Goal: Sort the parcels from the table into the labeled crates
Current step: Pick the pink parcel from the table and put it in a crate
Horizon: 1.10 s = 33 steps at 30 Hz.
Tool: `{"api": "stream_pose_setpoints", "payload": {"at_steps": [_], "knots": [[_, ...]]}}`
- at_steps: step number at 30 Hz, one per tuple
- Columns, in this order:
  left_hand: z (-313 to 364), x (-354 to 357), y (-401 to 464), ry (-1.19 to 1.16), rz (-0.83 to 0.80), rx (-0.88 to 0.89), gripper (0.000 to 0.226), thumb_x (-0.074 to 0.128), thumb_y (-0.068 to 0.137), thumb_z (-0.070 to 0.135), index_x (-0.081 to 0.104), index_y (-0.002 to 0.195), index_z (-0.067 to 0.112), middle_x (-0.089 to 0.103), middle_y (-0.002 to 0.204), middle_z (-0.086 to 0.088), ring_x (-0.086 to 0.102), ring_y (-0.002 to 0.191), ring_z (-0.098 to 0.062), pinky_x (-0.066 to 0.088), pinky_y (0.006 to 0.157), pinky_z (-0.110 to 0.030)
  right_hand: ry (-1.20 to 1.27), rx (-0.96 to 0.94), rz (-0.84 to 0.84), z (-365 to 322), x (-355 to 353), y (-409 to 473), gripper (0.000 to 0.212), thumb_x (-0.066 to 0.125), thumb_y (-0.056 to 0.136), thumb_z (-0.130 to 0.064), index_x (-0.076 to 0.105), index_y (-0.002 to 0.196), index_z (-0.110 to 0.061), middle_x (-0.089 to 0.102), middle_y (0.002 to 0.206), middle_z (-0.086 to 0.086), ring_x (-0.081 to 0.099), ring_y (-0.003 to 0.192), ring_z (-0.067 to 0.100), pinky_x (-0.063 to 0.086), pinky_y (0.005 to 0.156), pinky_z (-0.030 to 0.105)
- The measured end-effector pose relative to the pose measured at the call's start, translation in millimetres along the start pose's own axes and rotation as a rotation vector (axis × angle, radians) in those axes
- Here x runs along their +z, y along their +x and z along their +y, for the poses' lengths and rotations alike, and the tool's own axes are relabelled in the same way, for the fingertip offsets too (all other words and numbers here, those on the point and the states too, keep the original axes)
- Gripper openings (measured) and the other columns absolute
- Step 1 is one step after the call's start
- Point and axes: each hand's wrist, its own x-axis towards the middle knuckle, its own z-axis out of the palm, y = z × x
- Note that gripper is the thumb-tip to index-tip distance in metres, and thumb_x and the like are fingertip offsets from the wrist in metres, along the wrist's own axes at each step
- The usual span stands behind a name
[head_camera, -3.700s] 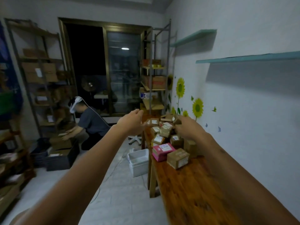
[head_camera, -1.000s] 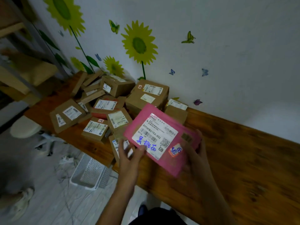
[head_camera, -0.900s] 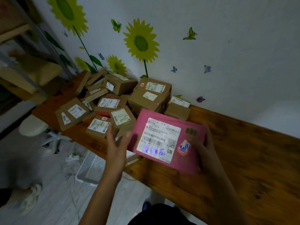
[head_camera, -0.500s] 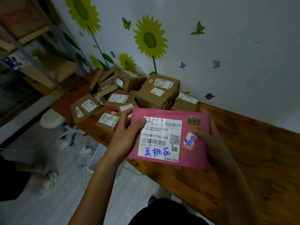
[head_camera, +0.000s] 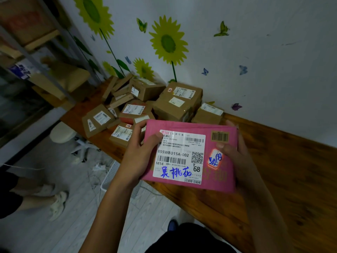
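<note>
I hold a flat pink parcel (head_camera: 215, 179) with a white shipping label above the wooden table (head_camera: 284, 172), label facing me. My left hand (head_camera: 138, 157) grips its left edge, thumb on the label. My right hand (head_camera: 235, 154) grips its right side, thumb near a small sticker with blue writing. Behind the pink parcel, several brown cardboard parcels (head_camera: 177, 103) with white labels lie piled on the table against the wall.
A white perforated crate (head_camera: 110, 175) stands on the floor under the table edge. A white stool (head_camera: 63, 132) is left of it. Another person's legs and shoes (head_camera: 58, 203) are at the far left. Metal shelving (head_camera: 36, 57) stands at the upper left.
The pink parcel has come up closer to me and turned level, so its label reads upright. Both hands have tightened their hold on its sides.
</note>
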Motion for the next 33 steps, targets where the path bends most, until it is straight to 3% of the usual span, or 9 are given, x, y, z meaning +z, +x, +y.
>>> {"api": "stream_pose_setpoints", "payload": {"at_steps": [4, 14, 19, 22, 25, 31, 33], "knots": [[1, 2, -2, -0.003, -0.001, -0.001, 0.030, 0.061, 0.097, 0.024, 0.050, 0.121, 0.037, 0.067, 0.115, -0.011, 0.075, 0.075, -0.031, 0.057, 0.056, -0.031, -0.003, -0.001, 0.001, -1, 0, 0, 0.078, 0.078, 0.075, -0.027, 0.039, 0.139, -0.049, 0.073, 0.111, 0.000, 0.076, 0.089, 0.024, 0.060, 0.061, 0.034], [0, 8, -1, 0.016, 0.000, 0.002, 0.031, 0.062, 0.096, 0.024, 0.050, 0.123, 0.035, 0.069, 0.113, -0.008, 0.075, 0.076, -0.031, 0.058, 0.058, -0.034, 0.029, 0.006, 0.014, 0, -6, -1, 0.066, 0.068, 0.074, -0.031, 0.042, 0.132, -0.052, 0.074, 0.111, -0.001, 0.076, 0.091, 0.026, 0.061, 0.063, 0.036], [-1, 11, -2, 0.000, 0.004, 0.002, 0.032, 0.062, 0.097, 0.023, 0.051, 0.123, 0.037, 0.067, 0.116, -0.008, 0.075, 0.077, -0.028, 0.058, 0.058, -0.033, 0.047, -0.002, 0.019, 1, -7, -1, 0.065, 0.068, 0.074, -0.030, 0.044, 0.131, -0.051, 0.075, 0.109, -0.003, 0.076, 0.091, 0.026, 0.061, 0.063, 0.038], [-1, 12, -3, -0.002, -0.004, -0.007, 0.032, 0.061, 0.097, 0.022, 0.050, 0.122, 0.040, 0.066, 0.117, -0.008, 0.075, 0.077, -0.028, 0.058, 0.058, -0.032, 0.054, -0.008, 0.023, 0, -7, -3, 0.074, 0.079, 0.075, -0.025, 0.043, 0.135, -0.048, 0.075, 0.109, -0.003, 0.076, 0.091, 0.025, 0.062, 0.065, 0.038], [-1, 13, -2, 0.004, -0.007, -0.014, 0.036, 0.061, 0.097, 0.023, 0.049, 0.128, 0.037, 0.066, 0.118, -0.009, 0.075, 0.076, -0.027, 0.057, 0.057, -0.030, 0.054, -0.015, 0.023, -1, -9, -3, 0.064, 0.068, 0.076, -0.029, 0.044, 0.132, -0.048, 0.076, 0.106, -0.006, 0.076, 0.092, 0.023, 0.061, 0.064, 0.036], [-4, 15, -1, 0.018, -0.015, -0.015, 0.042, 0.062, 0.096, 0.023, 0.047, 0.133, 0.036, 0.066, 0.119, -0.009, 0.075, 0.079, -0.029, 0.058, 0.059, -0.033, 0.048, -0.004, 0.028, 0, -12, -2, 0.065, 0.078, 0.079, -0.027, 0.046, 0.128, -0.054, 0.075, 0.111, -0.004, 0.076, 0.094, 0.025, 0.062, 0.066, 0.039], [-4, 15, -1, 0.026, -0.018, -0.018, 0.044, 0.062, 0.097, 0.023, 0.045, 0.135, 0.036, 0.065, 0.119, -0.009, 0.075, 0.079, -0.029, 0.058, 0.059, -0.033, 0.056, -0.010, 0.024, -1, -12, -3, 0.064, 0.073, 0.076, -0.030, 0.046, 0.129, -0.052, 0.075, 0.111, -0.004, 0.076, 0.095, 0.025, 0.062, 0.066, 0.040]]}}
